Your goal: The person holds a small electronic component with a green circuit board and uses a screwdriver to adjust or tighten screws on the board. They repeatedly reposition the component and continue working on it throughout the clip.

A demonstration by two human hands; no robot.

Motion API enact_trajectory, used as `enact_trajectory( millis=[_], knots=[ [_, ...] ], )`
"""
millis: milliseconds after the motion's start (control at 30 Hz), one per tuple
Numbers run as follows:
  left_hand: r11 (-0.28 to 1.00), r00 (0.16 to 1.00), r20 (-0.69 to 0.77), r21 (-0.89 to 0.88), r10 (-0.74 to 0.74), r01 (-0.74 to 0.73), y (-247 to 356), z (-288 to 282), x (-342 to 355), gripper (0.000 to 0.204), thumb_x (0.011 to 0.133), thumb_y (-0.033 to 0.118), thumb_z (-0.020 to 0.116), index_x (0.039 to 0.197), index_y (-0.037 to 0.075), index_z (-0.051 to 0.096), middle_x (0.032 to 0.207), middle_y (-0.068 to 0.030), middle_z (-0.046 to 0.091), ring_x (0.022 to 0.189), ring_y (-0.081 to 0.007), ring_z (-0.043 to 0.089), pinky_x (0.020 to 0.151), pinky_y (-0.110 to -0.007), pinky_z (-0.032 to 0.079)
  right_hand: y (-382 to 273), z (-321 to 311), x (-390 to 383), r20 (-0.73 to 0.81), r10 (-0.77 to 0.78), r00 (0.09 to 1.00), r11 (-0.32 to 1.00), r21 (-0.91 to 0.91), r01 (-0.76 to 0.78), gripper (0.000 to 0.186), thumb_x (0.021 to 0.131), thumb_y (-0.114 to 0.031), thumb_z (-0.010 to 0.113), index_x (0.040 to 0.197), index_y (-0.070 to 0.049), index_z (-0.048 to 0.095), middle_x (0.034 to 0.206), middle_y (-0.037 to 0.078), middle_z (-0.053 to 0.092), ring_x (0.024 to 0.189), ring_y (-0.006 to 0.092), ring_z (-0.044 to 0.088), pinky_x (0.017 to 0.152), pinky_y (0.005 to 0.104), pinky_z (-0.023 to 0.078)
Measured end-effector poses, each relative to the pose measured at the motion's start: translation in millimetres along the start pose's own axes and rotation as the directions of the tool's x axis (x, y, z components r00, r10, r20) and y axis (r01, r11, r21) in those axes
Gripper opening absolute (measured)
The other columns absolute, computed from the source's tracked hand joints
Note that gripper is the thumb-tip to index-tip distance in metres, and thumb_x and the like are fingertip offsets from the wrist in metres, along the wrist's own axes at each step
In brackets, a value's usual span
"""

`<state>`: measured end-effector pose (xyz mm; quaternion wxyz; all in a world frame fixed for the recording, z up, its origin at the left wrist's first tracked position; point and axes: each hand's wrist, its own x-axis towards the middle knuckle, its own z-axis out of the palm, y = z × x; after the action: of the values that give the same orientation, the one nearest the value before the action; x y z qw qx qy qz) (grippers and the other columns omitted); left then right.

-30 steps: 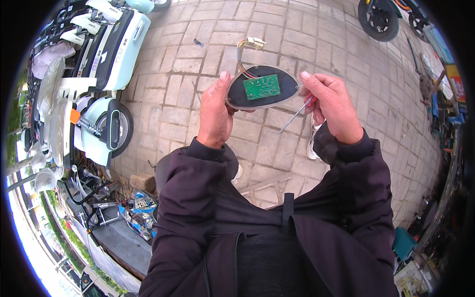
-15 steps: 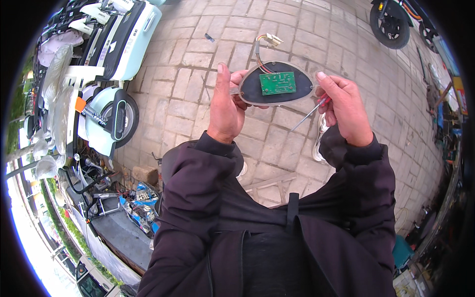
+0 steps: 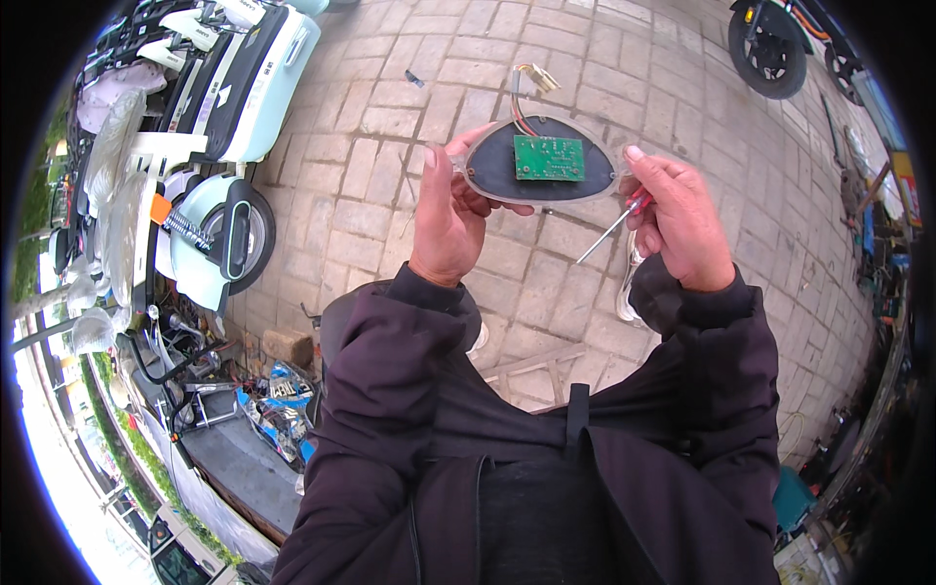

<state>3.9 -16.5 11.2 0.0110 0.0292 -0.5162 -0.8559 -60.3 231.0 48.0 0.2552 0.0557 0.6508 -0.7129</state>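
Observation:
Between my hands is a dark, rounded-triangle instrument panel [image 3: 489,170] with a clear rim and clear end tabs. A green circuit board [image 3: 549,158] sits on its upward face. Several thin wires rise from its far edge to pale connector plugs [image 3: 539,78]. My left hand [image 3: 449,214] grips the panel's left end, thumb up and fingers partly under it. My right hand [image 3: 680,216] pinches the right end tab between thumb and forefinger. Its curled fingers also hold a screwdriver [image 3: 612,230] with a red handle, its shaft pointing down and left.
Below lies brick paving [image 3: 390,166] with a small dark scrap [image 3: 414,78] on it. A pale blue scooter [image 3: 210,234] stands at the left, above a blue crumpled bag [image 3: 283,400]. A black wheel [image 3: 768,58] is at the far right, with clutter along the right edge.
The panel has tilted and shifted slightly, its circuit board now a little farther away. The screwdriver has turned slightly in my right hand, showing more of its red handle.

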Motion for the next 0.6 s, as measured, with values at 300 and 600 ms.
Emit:
enact_trajectory(
  millis=[300,600],
  knots=[
    [0.989,0.977,0.159,0.015,0.144,-0.148,-6,2,0,0.089,0.101,0.072,0.048,0.155,0.002,0.043,0.148,-0.0157,0.059,0.13,-0.0315,0.063,0.102,-0.05,0.055,6,7,-6,0.075,0.096,0.993,0.991,0.084,-0.102,0.046,0.105,-0.043,0.063,0.087,-0.001,0.063,0.063,0.006,0.059,0.036,0.0093,0.045,0.036,0.0265,0.045],
    [0.979,0.993,0.023,-0.171,0.118,-0.112,-14,20,5,0.112,0.086,0.092,0.038,0.155,0.004,0.043,0.153,-0.0157,0.053,0.14,-0.0323,0.053,0.117,-0.049,0.045,19,25,-19,0.188,0.152,0.97,0.97,0.159,-0.183,0.049,0.108,-0.045,0.059,0.088,0.0,0.062,0.064,0.007,0.061,0.037,0.0105,0.048,0.039,0.0281,0.048]
  ],
)
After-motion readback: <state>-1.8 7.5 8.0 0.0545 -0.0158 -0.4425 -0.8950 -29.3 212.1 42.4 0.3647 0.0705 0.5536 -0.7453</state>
